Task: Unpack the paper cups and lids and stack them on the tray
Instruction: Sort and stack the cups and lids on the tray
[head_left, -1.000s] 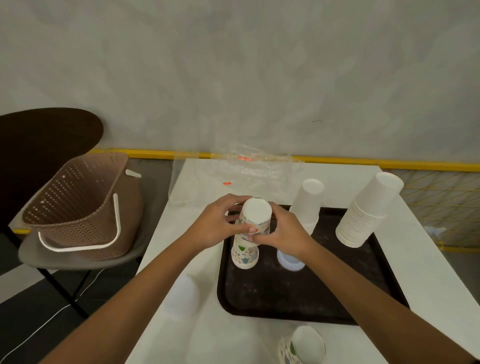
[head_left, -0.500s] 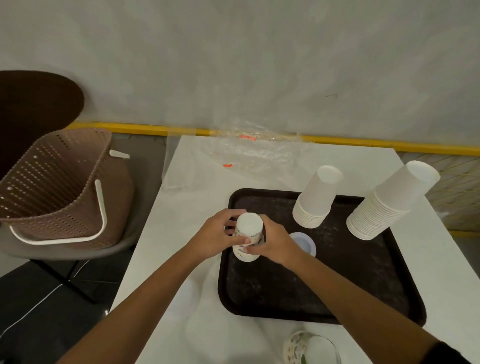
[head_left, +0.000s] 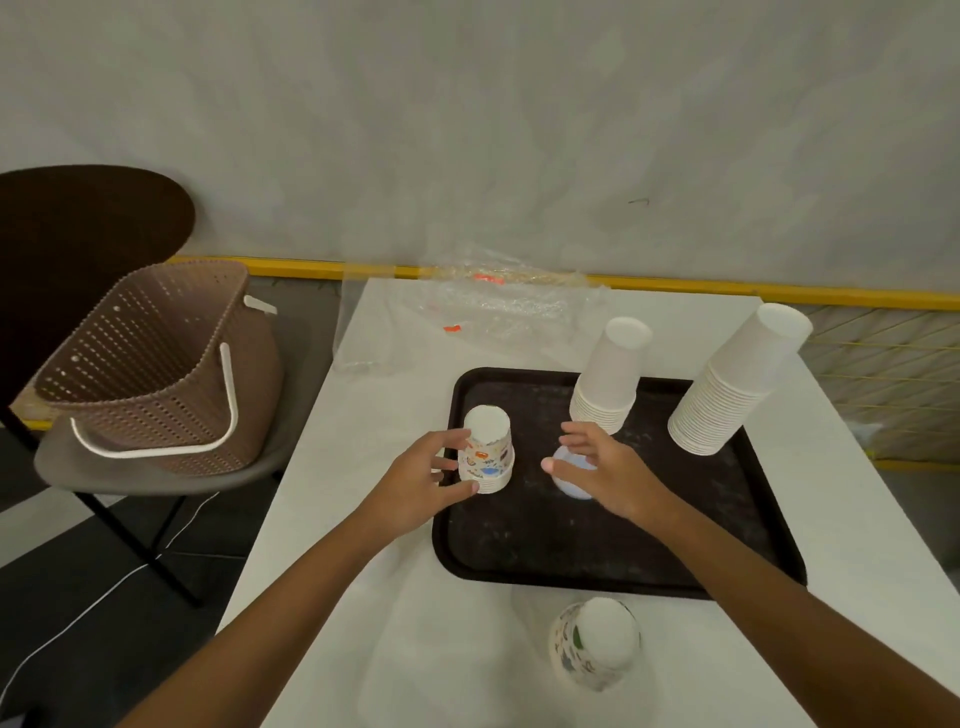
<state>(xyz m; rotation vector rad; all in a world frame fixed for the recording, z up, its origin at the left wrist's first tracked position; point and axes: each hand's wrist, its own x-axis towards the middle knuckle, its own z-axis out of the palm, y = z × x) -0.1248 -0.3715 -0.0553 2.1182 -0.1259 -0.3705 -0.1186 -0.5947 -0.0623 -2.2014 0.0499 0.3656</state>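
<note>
Paper cup stack (head_left: 488, 453) inverted on tray (head_left: 571, 545); left hand (head_left: 415, 483) touching it.

We have one view only, worn on the head: it looks forward and down from the near side of the tray (head_left: 519, 566) toward the wall (head_left: 519, 130) beyond it. We stand close, the tray mid-frame on the worktop (head_left: 363, 415), a chair (head_left: 156, 470) to its left.

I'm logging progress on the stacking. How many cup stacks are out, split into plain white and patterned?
Plain white stacks: 2, the left white stack and the right white stack, both on the tray.
Patterned stacks: 2, the far patterned stack on the tray and the near patterned stack on the table.
Total: 4 stacks.
</note>
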